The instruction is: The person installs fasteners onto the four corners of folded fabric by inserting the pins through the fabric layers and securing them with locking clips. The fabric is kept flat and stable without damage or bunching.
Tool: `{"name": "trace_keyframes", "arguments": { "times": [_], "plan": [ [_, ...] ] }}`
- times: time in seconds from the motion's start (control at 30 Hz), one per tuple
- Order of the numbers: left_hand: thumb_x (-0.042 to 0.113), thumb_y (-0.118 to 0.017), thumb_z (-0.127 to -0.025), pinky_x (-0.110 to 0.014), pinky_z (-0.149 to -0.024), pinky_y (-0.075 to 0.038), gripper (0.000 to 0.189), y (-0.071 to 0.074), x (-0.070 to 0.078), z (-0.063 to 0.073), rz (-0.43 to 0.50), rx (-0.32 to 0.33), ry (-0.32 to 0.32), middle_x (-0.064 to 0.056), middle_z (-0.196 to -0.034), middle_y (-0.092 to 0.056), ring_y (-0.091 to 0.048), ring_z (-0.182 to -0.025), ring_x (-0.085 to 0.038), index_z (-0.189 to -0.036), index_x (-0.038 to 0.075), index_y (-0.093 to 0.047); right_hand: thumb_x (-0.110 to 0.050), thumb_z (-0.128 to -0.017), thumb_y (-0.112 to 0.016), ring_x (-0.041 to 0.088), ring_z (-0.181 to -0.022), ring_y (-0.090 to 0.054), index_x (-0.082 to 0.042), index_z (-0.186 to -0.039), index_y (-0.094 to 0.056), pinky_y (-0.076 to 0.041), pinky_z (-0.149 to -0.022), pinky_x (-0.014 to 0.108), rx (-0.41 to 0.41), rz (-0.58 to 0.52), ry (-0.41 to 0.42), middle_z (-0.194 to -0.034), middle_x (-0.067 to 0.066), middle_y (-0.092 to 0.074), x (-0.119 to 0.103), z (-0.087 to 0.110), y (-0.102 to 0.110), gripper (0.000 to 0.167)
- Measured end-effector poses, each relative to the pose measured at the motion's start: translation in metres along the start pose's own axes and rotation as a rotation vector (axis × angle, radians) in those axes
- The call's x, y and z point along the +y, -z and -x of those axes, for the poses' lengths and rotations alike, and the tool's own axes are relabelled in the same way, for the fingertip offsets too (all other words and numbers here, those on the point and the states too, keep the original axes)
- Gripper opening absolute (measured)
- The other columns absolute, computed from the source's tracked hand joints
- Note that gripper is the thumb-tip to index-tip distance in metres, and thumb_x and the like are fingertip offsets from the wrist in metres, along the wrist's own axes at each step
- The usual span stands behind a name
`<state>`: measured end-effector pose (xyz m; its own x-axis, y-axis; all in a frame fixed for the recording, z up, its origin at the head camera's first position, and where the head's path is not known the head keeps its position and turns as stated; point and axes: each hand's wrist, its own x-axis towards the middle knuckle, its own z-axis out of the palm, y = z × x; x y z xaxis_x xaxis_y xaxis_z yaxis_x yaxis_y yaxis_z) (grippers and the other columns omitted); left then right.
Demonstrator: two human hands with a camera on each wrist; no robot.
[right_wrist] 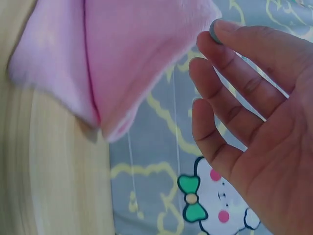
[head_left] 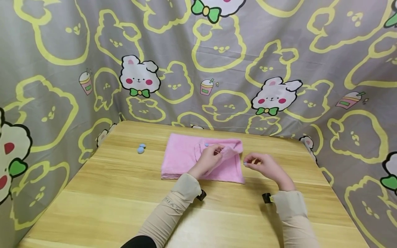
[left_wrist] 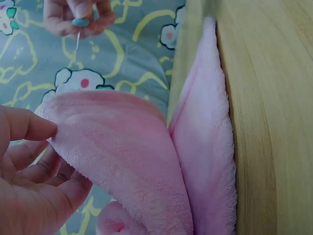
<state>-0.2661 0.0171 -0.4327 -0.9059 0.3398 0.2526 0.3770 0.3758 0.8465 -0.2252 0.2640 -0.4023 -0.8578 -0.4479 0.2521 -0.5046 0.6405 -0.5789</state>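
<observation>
A folded, fluffy pink blanket (head_left: 180, 155) lies on the table, one layer of it lifted at the right. My left hand (head_left: 209, 158) pinches the edge of that raised layer between thumb and fingers, seen close up in the left wrist view. Just right of the blanket, my right hand (head_left: 263, 165) holds a blue-headed pin (left_wrist: 80, 22) between thumb and index finger. Its thin shaft points down in the left wrist view, while the other fingers curve loosely in the right wrist view. A small blue round piece (head_left: 206, 144) sits on the blanket beside my left hand.
Two more blue round pieces (head_left: 141, 150) lie together on the wooden table (head_left: 102, 199), left of the blanket. A grey curtain (head_left: 173, 48) with yellow outlines and white rabbit faces hangs around the table's back and sides.
</observation>
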Motion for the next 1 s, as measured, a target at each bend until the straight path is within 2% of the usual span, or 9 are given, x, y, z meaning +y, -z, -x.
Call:
{"name": "trace_keyframes", "arguments": {
  "times": [0.17, 0.4, 0.6, 1.0],
  "plan": [
    [0.004, -0.058, -0.09, -0.026, -0.082, -0.052, 0.031, 0.001, 0.0, 0.001, 0.013, 0.01, 0.025, -0.013, -0.104, -0.07, -0.064, -0.089, -0.02, -0.121, 0.002, -0.065, -0.014, -0.089, -0.069, 0.005, -0.082, -0.059, -0.013, -0.095, -0.072, -0.05, -0.073, 0.025, -0.019, -0.055, -0.003, -0.092, -0.001, -0.071, -0.007, -0.016, -0.011, 0.006],
    [0.005, -0.058, -0.09, -0.025, -0.077, -0.052, 0.032, 0.002, -0.001, 0.001, 0.044, 0.015, 0.055, -0.011, -0.102, -0.069, -0.062, -0.086, -0.016, -0.121, 0.004, -0.065, -0.014, -0.089, -0.07, 0.007, -0.084, -0.061, -0.01, -0.095, -0.071, -0.051, -0.075, 0.027, -0.012, -0.14, -0.011, -0.093, 0.004, -0.071, -0.011, -0.03, -0.025, 0.007],
    [0.004, -0.058, -0.088, -0.025, -0.077, -0.052, 0.031, 0.002, -0.003, 0.0, 0.041, 0.022, 0.041, -0.011, -0.1, -0.069, -0.062, -0.084, -0.017, -0.118, 0.005, -0.065, -0.014, -0.089, -0.069, 0.009, -0.084, -0.06, -0.007, -0.098, -0.071, -0.049, -0.075, 0.027, -0.006, -0.163, -0.039, -0.095, 0.007, -0.071, -0.007, -0.034, -0.031, 0.011],
    [0.003, -0.06, -0.089, -0.022, -0.073, -0.051, 0.026, 0.001, 0.0, 0.0, 0.049, 0.015, 0.017, -0.011, -0.097, -0.068, -0.06, -0.076, -0.012, -0.113, 0.007, -0.066, -0.009, -0.089, -0.068, 0.009, -0.082, -0.059, -0.008, -0.099, -0.071, -0.049, -0.073, 0.027, 0.008, -0.149, -0.056, -0.094, 0.006, -0.071, -0.001, -0.034, -0.035, 0.01]
  ]
}}
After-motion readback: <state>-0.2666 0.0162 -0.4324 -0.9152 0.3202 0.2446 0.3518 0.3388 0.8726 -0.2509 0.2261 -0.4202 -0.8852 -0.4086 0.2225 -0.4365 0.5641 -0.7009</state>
